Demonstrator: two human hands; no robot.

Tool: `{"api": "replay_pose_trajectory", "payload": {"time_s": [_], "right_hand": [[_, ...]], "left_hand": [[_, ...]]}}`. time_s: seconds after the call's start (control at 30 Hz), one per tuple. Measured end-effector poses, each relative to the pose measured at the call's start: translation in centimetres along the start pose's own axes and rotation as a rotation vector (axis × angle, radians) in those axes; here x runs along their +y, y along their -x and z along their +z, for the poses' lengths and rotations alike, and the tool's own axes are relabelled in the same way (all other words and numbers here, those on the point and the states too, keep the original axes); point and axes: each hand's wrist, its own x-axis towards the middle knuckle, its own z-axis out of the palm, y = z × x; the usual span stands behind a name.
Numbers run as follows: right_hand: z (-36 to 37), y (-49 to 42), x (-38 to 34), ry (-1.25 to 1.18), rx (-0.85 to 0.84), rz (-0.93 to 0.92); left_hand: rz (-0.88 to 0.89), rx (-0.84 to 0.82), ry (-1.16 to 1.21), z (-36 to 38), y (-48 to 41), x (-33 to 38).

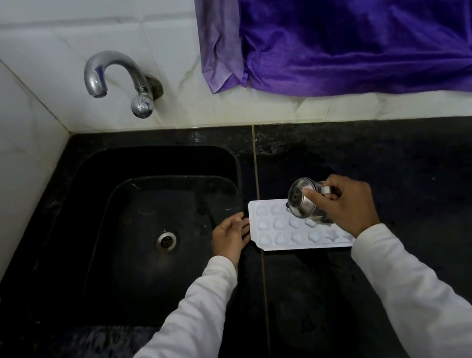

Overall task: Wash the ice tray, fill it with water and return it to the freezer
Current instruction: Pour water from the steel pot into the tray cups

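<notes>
The white ice tray (254,225) lies flat on the black worktop (411,184), just right of the sink (165,158). The right grip (344,204) is closed around a steel cup (303,202) and holds it tilted above the tray. The left grip (231,237) is released, with fingers straight at the left edge of the tray; I cannot tell if they touch it. A tap (117,74) is on the far wall

Steel jug (305,203) over ice tray (270,230)

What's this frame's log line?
step: fill | right hand tilts steel cup over ice tray | left hand open beside tray | tap dry
</notes>
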Motion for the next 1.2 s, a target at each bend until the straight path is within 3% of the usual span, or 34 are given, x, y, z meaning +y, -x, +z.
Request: {"api": "replay_pose_trajectory", "payload": {"time_s": [0.43,0.83,1.2], "right_hand": [[-0.1,-0.3,-0.4,0.010,0.011,-0.014],[-1.9,0.1,0.2,-0.192,0.067,0.222],[-2.4,0.5,1.5,-0.114,0.102,0.189]], "left_hand": [[0.024,-0.001,-0.006,-0.2,-0.2,-0.5],[0.167,0.033,-0.316,-0.6,-1.6,-1.9],[0.199,0.049,-0.349,-0.6,-1.8,-2.1]]}}
